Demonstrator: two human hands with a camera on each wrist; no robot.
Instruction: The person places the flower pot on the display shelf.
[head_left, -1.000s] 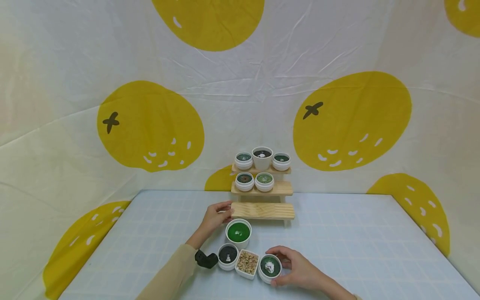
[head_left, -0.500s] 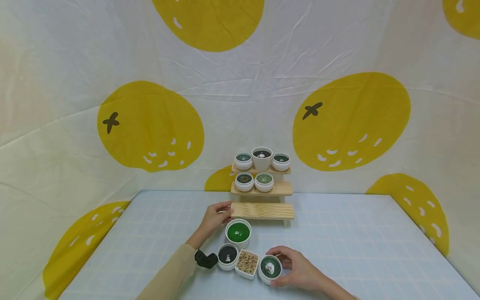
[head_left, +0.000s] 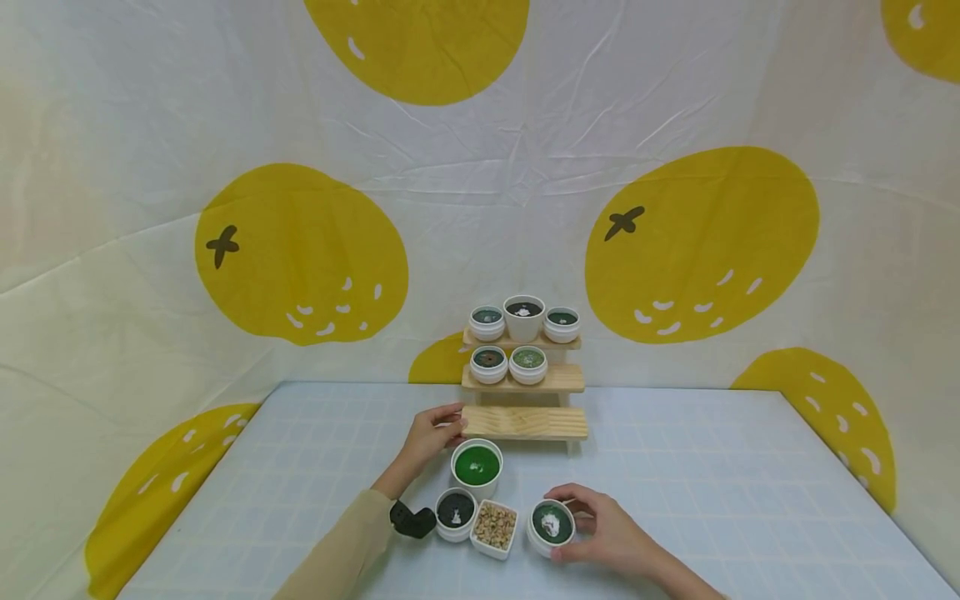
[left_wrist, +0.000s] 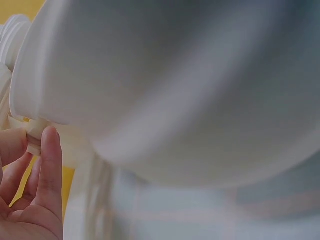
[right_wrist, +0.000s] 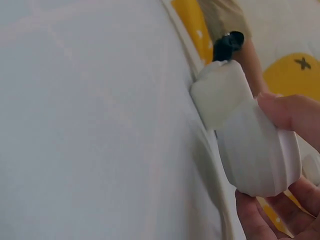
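Note:
In the head view, my left hand point(head_left: 433, 437) pinches the left end of the lowest step of a wooden tiered stand point(head_left: 525, 422). The left wrist view shows thumb and fingers on the wooden edge point(left_wrist: 35, 135), beside a large blurred white pot point(left_wrist: 165, 100). My right hand point(head_left: 607, 533) grips a round white pot point(head_left: 551, 527) with a dark green, white-marked top. From the right wrist, this white pot point(right_wrist: 257, 150) appears a little off the table, thumb on one side and fingers on the other.
A bright green pot point(head_left: 477, 465), a black-topped pot point(head_left: 455, 510) and a square dish of tan bits point(head_left: 494, 528) stand between my hands. Several small pots point(head_left: 525, 317) fill the upper steps. A black wrist device point(head_left: 412, 519) sits by the left sleeve point(head_left: 345, 542).
My right hand has moved the dark green pot slightly right and away from me, opening a gap beside the square dish. The left hand stays in place.

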